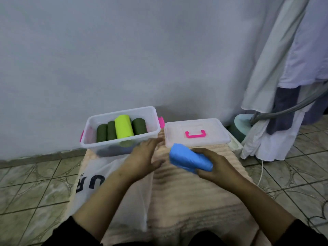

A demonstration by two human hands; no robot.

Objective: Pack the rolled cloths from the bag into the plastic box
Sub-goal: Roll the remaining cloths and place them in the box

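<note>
The right hand (215,166) grips a blue rolled cloth (189,158) above the peach mat (186,192), just near of the box lid (197,130). The left hand (144,157), fingers straight and spread, hovers at the near right corner of the plastic box (92,132), over the white bag (106,174). Inside the box, green rolls (138,126) and a lime roll (123,128) leave open room at its left and near edges.
</note>
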